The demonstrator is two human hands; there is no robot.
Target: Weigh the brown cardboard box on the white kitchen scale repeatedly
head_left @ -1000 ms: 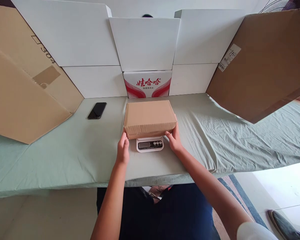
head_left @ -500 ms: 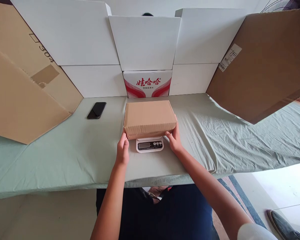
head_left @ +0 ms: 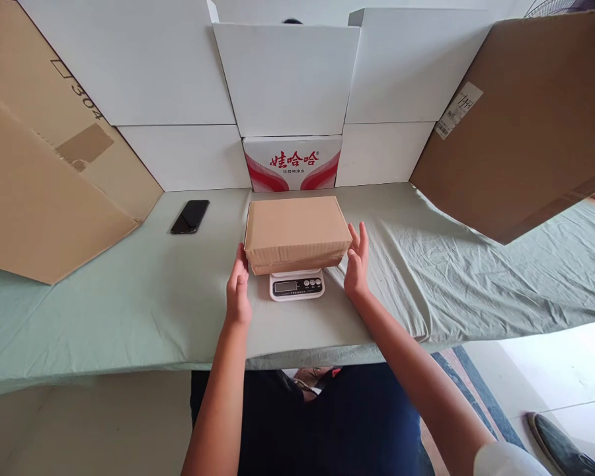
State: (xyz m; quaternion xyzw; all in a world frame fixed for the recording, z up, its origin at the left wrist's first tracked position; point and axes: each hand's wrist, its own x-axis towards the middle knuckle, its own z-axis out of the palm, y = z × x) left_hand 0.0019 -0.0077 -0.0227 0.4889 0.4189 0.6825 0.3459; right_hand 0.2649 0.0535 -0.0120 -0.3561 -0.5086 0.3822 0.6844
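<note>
A closed brown cardboard box (head_left: 297,223) rests on a white digital kitchen scale (head_left: 297,295). Only the scale's front, with its small display and buttons, shows from under the box. My left hand (head_left: 238,287) is at the box's left front corner, fingers stretched out along its side. At the right side, my right hand (head_left: 357,264) is held with fingers extended and spread, just beside the box. Whether the left fingertips still touch the cardboard, I cannot tell.
A black phone (head_left: 190,217) lies to the left on the green cloth (head_left: 143,297). White boxes (head_left: 285,79) and a red-and-white carton (head_left: 292,175) stand along the back. Large cardboard panels flank both sides, left (head_left: 39,172) and right (head_left: 520,125).
Both hands have loosened from the box. My right hand has moved outward and its fingers have opened; the left has shifted slightly left. The box stays on the scale.
</note>
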